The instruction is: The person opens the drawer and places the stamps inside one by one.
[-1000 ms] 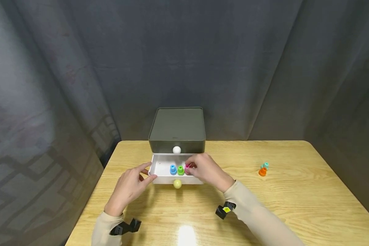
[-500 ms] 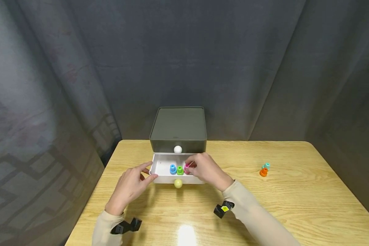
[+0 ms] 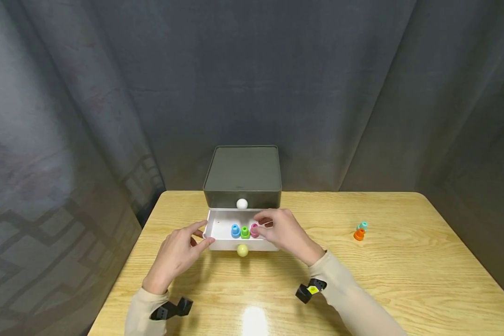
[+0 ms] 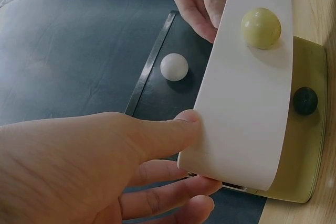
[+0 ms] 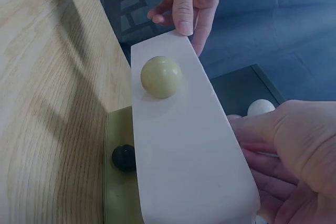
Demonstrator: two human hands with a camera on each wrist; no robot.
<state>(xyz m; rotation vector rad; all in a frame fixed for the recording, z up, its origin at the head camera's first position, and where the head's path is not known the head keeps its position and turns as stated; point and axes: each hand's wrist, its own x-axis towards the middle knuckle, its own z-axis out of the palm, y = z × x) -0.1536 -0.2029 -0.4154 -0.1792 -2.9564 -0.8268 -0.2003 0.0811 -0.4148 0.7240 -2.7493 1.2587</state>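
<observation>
In the head view a white drawer (image 3: 222, 245) with a pale yellow ball knob (image 3: 242, 250) stands pulled out of a dark grey drawer box (image 3: 242, 168). My left hand (image 3: 176, 256) grips its left front corner, thumb on the front panel (image 4: 236, 103) and fingers around the side. Inside, a blue (image 3: 235, 231), a green (image 3: 245, 232) and a pink (image 3: 254, 230) stepped, cone-like peg stand upright in a row. My right hand (image 3: 283, 232) is over the drawer's right side, thumb close by the pink peg and fingers spread off it. In the right wrist view the panel hides the pegs.
On the wooden table (image 3: 403, 261), far to the right, an orange peg (image 3: 359, 234) and a turquoise peg (image 3: 363, 226) lie close together. Above the drawer is a white knob (image 3: 241, 204). Below it, an olive drawer (image 4: 304, 156) has a black knob (image 4: 305, 100). Grey curtains (image 3: 252, 84) hang behind.
My right fingers have loosened from the pink peg and drawn slightly right, while the peg stays beside the green one. My left hand keeps its place on the drawer corner.
</observation>
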